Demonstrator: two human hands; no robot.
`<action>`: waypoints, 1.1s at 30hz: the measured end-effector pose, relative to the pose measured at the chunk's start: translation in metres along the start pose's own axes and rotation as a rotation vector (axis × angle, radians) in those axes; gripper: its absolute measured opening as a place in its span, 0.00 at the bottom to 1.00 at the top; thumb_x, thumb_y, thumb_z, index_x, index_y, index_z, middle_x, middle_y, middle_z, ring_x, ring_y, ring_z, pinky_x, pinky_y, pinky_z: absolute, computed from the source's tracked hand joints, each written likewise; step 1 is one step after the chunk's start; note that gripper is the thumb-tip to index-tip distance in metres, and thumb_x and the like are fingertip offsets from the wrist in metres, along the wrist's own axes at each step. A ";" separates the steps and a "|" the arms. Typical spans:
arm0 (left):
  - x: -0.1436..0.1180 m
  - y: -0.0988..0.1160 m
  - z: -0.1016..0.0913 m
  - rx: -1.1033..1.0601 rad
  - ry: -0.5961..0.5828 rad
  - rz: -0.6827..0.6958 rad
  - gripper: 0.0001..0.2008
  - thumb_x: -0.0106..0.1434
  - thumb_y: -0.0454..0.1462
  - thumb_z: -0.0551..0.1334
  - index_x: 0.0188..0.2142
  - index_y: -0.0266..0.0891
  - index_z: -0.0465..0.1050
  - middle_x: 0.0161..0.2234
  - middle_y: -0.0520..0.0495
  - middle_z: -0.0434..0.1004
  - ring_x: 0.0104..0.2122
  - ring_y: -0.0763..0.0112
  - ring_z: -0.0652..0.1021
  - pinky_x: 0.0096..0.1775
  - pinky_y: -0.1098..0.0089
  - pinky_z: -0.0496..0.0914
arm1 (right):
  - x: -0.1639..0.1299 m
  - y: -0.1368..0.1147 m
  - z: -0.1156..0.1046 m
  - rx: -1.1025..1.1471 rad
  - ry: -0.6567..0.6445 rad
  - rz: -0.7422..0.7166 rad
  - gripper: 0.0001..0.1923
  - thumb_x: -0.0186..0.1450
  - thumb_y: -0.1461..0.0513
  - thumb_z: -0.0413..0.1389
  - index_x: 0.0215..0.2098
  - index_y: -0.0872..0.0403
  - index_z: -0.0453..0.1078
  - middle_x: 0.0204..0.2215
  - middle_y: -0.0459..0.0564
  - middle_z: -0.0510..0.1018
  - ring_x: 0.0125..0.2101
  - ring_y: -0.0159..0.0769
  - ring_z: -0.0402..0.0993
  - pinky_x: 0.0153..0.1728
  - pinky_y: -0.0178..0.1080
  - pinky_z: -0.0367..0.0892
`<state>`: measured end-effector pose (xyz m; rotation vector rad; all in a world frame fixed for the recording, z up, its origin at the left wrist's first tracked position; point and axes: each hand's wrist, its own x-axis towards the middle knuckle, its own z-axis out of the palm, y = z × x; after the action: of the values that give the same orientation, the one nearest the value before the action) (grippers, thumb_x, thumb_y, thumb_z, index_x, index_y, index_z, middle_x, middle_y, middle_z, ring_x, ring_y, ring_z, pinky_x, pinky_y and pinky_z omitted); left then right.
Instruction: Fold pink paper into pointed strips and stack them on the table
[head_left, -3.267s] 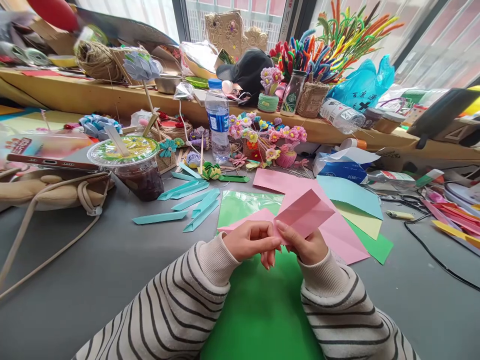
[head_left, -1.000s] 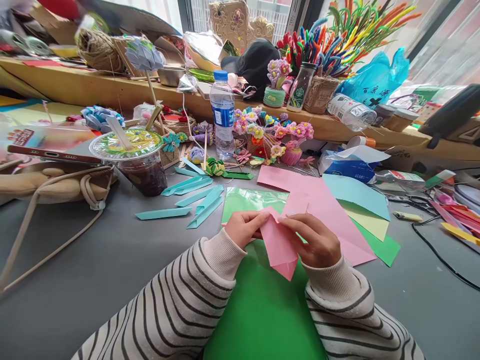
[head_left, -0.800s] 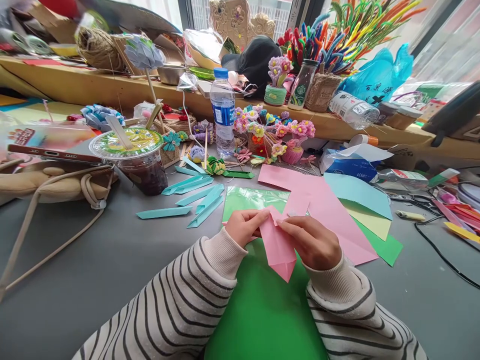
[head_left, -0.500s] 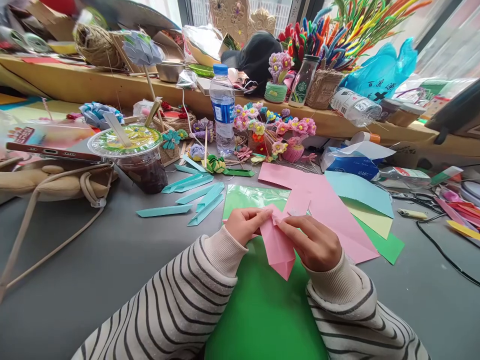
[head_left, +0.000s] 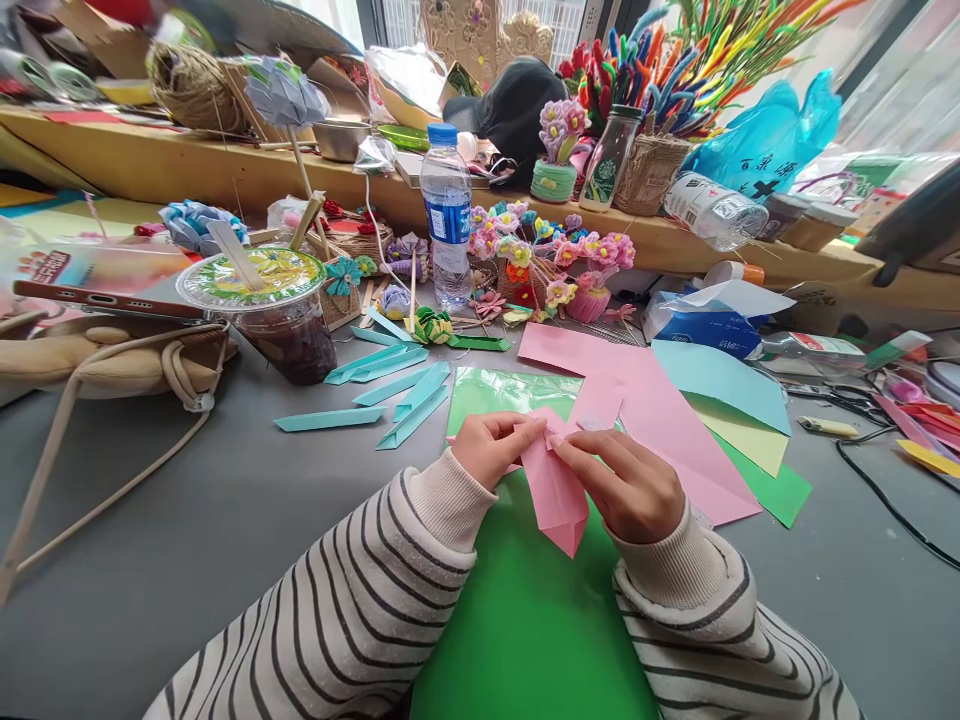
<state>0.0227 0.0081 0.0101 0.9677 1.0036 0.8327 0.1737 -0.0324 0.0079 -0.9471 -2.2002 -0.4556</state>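
A folded piece of pink paper (head_left: 556, 495) is held up between both hands, its pointed lower end hanging over a green surface (head_left: 532, 620). My left hand (head_left: 495, 448) pinches its upper left edge between thumb and finger. On the other side, the fingertips of my right hand (head_left: 630, 475) are closed on a small fold near the top. Pink sheets (head_left: 660, 420) lie just behind the right hand. Several folded light-blue paper strips (head_left: 412, 405) rest on the grey table to the left. A green sheet in clear wrapping (head_left: 510, 392) lies behind the hands.
A lidded drink cup (head_left: 281, 335) and a phone (head_left: 105, 300) stand at the left. A water bottle (head_left: 448, 220) and crocheted flowers (head_left: 551, 250) line the back. To the right are blue, yellow and green papers (head_left: 720, 385), scissors (head_left: 840, 398) and a black cable (head_left: 892, 510).
Almost nothing differs. Both hands keep the same grip on the pink paper, and the view has shifted very slightly.
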 end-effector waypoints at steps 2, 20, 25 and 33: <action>0.000 0.000 0.000 0.005 -0.001 0.002 0.13 0.42 0.43 0.63 0.22 0.33 0.72 0.16 0.55 0.62 0.18 0.82 0.63 0.21 0.78 0.60 | 0.000 0.000 0.000 -0.005 0.003 -0.004 0.15 0.54 0.74 0.52 0.39 0.58 0.65 0.27 0.55 0.74 0.28 0.37 0.69 0.28 0.39 0.67; -0.003 0.001 0.002 0.123 0.071 0.094 0.12 0.42 0.42 0.63 0.22 0.33 0.73 0.17 0.52 0.67 0.18 0.81 0.64 0.18 0.79 0.58 | 0.000 0.000 0.002 0.025 0.026 -0.019 0.15 0.54 0.74 0.51 0.41 0.60 0.64 0.27 0.57 0.74 0.29 0.38 0.69 0.26 0.39 0.66; -0.003 0.000 0.001 0.170 0.080 0.180 0.12 0.44 0.43 0.62 0.22 0.34 0.73 0.20 0.50 0.70 0.21 0.77 0.66 0.20 0.78 0.60 | 0.003 0.000 -0.001 0.127 0.047 0.071 0.14 0.56 0.73 0.48 0.39 0.58 0.66 0.28 0.55 0.75 0.29 0.36 0.70 0.28 0.38 0.67; -0.002 -0.002 -0.002 0.314 0.033 0.303 0.11 0.47 0.41 0.60 0.24 0.34 0.74 0.21 0.48 0.72 0.21 0.76 0.67 0.22 0.77 0.61 | 0.007 0.003 -0.001 0.495 0.103 0.589 0.06 0.57 0.65 0.51 0.27 0.56 0.70 0.21 0.49 0.73 0.23 0.32 0.69 0.24 0.34 0.67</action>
<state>0.0208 0.0061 0.0089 1.4038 1.0499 0.9595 0.1728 -0.0276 0.0132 -1.1826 -1.7038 0.2975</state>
